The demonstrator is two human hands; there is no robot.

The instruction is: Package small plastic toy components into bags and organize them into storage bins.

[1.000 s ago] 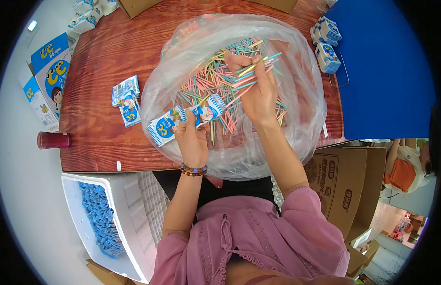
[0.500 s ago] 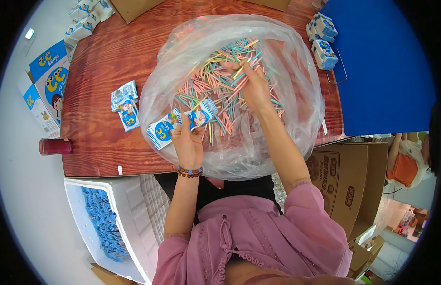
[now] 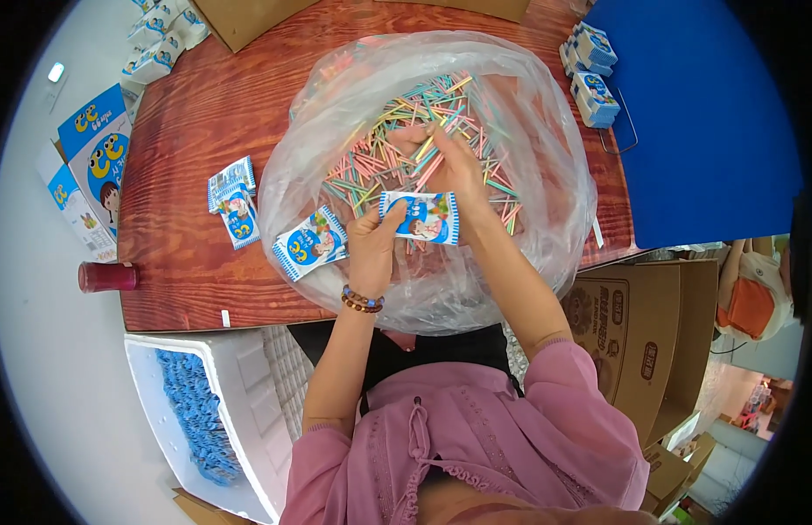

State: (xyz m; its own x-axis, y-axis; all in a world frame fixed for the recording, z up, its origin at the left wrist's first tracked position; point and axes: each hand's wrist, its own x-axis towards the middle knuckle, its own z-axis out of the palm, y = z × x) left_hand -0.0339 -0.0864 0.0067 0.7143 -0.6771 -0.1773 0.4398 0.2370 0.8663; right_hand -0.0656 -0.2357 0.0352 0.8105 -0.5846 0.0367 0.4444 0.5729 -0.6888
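Note:
A big clear plastic bag [image 3: 546, 166] lies spread wide on the table, with many thin pastel candy sticks [image 3: 371, 157] inside it. My left hand [image 3: 371, 249], wearing beaded bracelets, pinches a blue-and-white packet [image 3: 430, 219] by its left end, over the bag's near part. Just beyond that packet, my right hand [image 3: 454, 166] is closed on several candy sticks, yellow, pink and teal, above the pile. Another packet [image 3: 311, 242] rests on the bag's left edge, beside my left hand. Two more packets [image 3: 238, 217] lie overlapping on the wood left of the bag.
The red wooden table [image 3: 187, 122] has a dark red jar [image 3: 108, 276] at its left edge. Stacked packs [image 3: 596, 99] stand at the right by a blue board [image 3: 695, 122]. Below left is a white foam box [image 3: 161, 411] of blue packets; a cardboard box [image 3: 633, 341] stands below right.
My left hand has moved right, lifting one packet away from the other and turning it level. My right hand has shifted slightly left and nearer with the sticks.

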